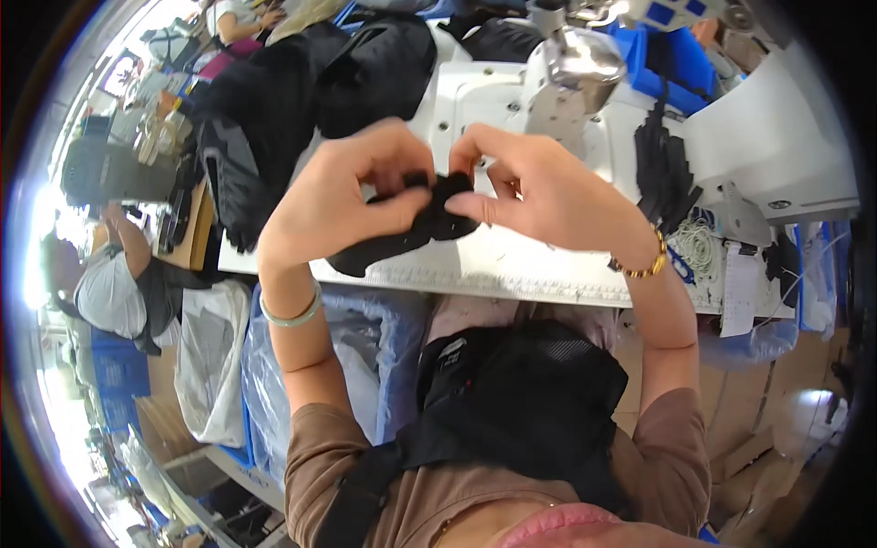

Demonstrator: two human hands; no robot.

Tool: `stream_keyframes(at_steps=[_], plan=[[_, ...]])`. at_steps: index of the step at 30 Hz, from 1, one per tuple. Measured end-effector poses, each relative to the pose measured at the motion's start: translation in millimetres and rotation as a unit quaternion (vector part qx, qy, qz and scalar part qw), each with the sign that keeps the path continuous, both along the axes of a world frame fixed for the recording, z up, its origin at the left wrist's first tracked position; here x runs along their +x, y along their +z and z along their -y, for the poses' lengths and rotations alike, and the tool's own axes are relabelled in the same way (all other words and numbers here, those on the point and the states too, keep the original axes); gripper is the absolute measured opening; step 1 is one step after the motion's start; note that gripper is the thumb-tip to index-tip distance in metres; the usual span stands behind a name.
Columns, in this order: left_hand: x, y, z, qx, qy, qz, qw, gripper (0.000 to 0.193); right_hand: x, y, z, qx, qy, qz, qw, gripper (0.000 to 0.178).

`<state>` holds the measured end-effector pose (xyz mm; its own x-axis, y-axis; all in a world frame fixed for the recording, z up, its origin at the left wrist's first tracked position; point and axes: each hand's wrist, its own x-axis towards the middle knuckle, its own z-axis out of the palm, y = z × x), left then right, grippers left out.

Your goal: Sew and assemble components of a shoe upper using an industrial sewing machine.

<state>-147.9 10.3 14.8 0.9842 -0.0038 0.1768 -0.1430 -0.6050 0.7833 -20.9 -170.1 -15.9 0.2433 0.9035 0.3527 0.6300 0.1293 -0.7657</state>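
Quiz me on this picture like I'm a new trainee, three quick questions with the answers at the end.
1. True or false: the left hand and the right hand both grip the black cloth.
2. Which is on the left wrist? A: a red ribbon. B: a pale bangle. C: a bandage.
3. Fill in: the tangled white string lies to the ____ of the black cloth.

Key: 1 true; 2 B; 3 right.
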Motion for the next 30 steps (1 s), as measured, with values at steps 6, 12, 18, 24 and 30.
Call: stream_keyframes(at_steps=[6,12,18,24,30], plan=[[-45,-71,33,0.156,0.248,0.483,0.825,0.024,1,-18,-25,-0.04,-0.026,-0.23,0.972,0.016],[-51,-109,92,-0.437,0.245,0.164,0.85,0.019,-24,-4,-31,-0.011,0.002,-0.241,0.97,0.016],[-28,-107,80,-0.501,0.218,0.325,0.772,0.014,-37,5,-24,-0.011,0.004,-0.232,0.973,0.017],[-20,-103,85,-0.458,0.255,0.333,0.784,0.015,-37,0,-27,0.124,-0.028,0.079,0.989,0.02],[-21,-120,83,-0.405,0.315,0.371,0.774,0.01,-41,-27,-8,0.254,0.013,0.469,0.846,0.034]])
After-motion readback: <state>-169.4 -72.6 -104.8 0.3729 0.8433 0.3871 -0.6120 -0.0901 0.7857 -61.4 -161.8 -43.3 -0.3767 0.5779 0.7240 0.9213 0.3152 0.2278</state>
